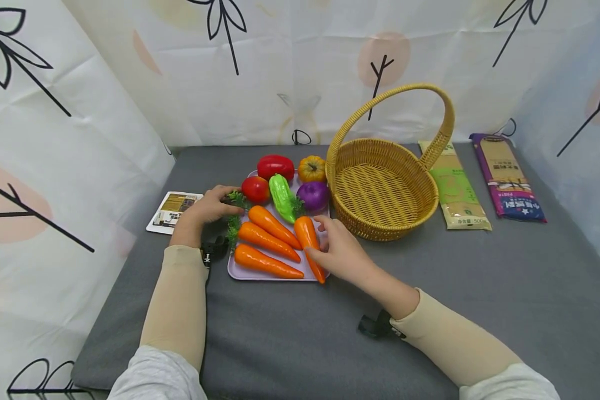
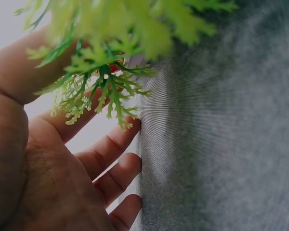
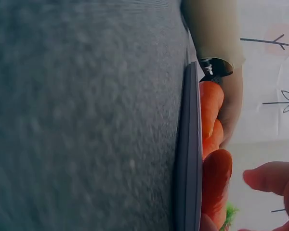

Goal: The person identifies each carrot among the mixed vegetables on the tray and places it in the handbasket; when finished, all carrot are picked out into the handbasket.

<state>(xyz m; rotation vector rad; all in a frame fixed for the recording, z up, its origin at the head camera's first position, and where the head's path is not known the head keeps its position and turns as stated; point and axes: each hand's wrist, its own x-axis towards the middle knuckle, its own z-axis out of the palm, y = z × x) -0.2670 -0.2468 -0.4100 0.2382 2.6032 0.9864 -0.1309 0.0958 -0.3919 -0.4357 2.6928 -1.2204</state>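
In the head view, several orange carrots (image 1: 267, 241) lie on a lilac tray (image 1: 280, 278). My left hand (image 1: 211, 206) is at the tray's left side, beside the carrots' leafy tops (image 1: 233, 226). Green leaves (image 2: 106, 91) hang before its palm in the left wrist view, and its fingers are spread and slightly bent, tips at the grey cloth. My right hand (image 1: 342, 253) straddles the slanted rightmost carrot (image 1: 308, 241), thumb and fingers on either side. In the right wrist view its thumb (image 3: 269, 176) stands apart from the carrot (image 3: 217, 185).
The tray also bears tomatoes (image 1: 255, 189), a green pepper (image 1: 282, 197), a purple onion (image 1: 313, 196) and a small pumpkin (image 1: 312, 168). A handled wicker basket (image 1: 380, 230) stands right of it. Beyond lie green (image 1: 457, 191) and purple packets (image 1: 507, 178); a printed card (image 1: 172, 211) lies left.
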